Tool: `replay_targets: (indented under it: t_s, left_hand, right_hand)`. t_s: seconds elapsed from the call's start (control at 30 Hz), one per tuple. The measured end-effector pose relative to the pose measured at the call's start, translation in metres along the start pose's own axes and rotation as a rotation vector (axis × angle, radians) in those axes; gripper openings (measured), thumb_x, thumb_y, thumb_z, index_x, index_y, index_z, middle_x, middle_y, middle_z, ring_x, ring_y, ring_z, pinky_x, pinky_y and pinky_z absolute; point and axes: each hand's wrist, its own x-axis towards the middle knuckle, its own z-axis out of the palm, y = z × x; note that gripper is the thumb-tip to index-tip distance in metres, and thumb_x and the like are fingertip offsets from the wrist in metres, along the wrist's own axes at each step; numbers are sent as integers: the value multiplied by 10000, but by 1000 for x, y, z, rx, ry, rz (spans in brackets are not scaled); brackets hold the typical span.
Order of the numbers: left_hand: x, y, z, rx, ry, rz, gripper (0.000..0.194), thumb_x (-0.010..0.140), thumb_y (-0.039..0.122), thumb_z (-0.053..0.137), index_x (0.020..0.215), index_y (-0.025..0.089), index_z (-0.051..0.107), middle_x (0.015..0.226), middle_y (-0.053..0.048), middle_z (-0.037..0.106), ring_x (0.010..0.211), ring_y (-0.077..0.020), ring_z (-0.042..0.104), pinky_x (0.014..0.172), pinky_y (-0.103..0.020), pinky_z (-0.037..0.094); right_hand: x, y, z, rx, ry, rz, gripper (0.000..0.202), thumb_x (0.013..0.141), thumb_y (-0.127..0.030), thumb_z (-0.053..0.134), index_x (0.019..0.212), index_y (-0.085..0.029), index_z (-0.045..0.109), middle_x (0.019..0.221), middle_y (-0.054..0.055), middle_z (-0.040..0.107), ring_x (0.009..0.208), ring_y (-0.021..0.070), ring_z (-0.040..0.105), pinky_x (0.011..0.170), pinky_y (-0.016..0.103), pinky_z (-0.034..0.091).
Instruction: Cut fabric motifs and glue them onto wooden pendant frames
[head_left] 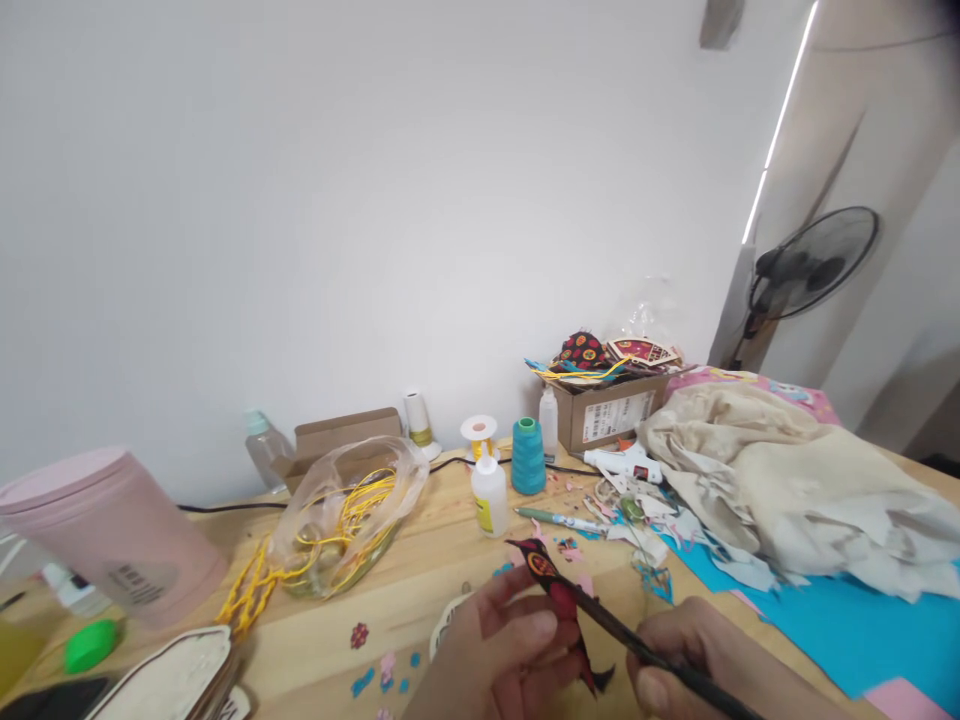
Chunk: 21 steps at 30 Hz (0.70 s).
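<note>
The patterned cutout (541, 566), dark with red and yellow, was up off the wooden table (300, 650), lying across the fingers of the left hand (499, 640). I saw that hand half curled, thumb over the piece, supporting it loosely. The right hand (686, 650) was closed around a dark slender stick (611, 627), whose far end reached the cutout; I couldn't tell whether they touched. I judged the piece light and thin, perhaps fabric, soft enough to bend, so I favoured its broad middle over its fragile pointed tips.
</note>
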Motion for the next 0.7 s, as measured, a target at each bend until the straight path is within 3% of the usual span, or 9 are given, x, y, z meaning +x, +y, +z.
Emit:
replay_targets:
  t_s: [0.1, 0.2, 0.3, 0.4, 0.57, 0.7]
  left_hand:
    - [5, -13, -1, 20, -9, 16, 295, 532, 191, 733, 806, 129, 641, 761, -86, 659, 698, -189, 609, 667, -300, 454]
    - [6, -18, 0, 132, 123, 123, 276, 511, 281, 744, 733, 142, 656, 716, -76, 665, 671, -182, 594, 646, -284, 440]
    - [4, -14, 2, 247, 280, 202, 313, 541, 432, 684, 659, 144, 661, 660, -56, 648, 636, -166, 567, 625, -264, 428]
    - [2, -10, 5, 326, 327, 247, 406, 567, 541, 599, 615, 142, 656, 591, -40, 619, 591, -164, 543, 582, -262, 425]
    - [5, -13, 5, 375, 373, 278, 278, 498, 398, 716, 582, 143, 648, 574, -32, 642, 601, -162, 568, 619, -248, 427]
    - [5, -14, 6, 272, 350, 251, 237, 487, 329, 742, 606, 135, 678, 580, -42, 666, 599, -152, 586, 633, -248, 443]
  right_hand:
    - [6, 10, 8, 103, -37, -53, 536, 645, -719, 348, 519, -199, 330, 457, -55, 231, 409, 85, 196, 362, 238, 131]
    - [10, 16, 14, 134, -45, -69, 487, 642, -661, 443, 523, -207, 315, 463, -61, 218, 411, 87, 194, 357, 236, 134]
    - [10, 13, 18, 32, 36, -37, 439, 681, -587, 460, 535, -187, 349, 502, -51, 264, 454, 87, 228, 385, 225, 157]
    - [8, 8, 19, -132, 98, 31, 334, 711, -445, 485, 545, -163, 421, 518, -47, 314, 487, 90, 260, 409, 211, 181]
    - [9, 8, 20, -253, 122, 88, 191, 677, -310, 520, 576, -148, 524, 501, -49, 347, 473, 91, 283, 411, 208, 188]
    - [11, 12, 19, -77, 74, 30, 331, 692, -463, 487, 577, -152, 482, 505, -52, 319, 468, 86, 260, 399, 209, 177]
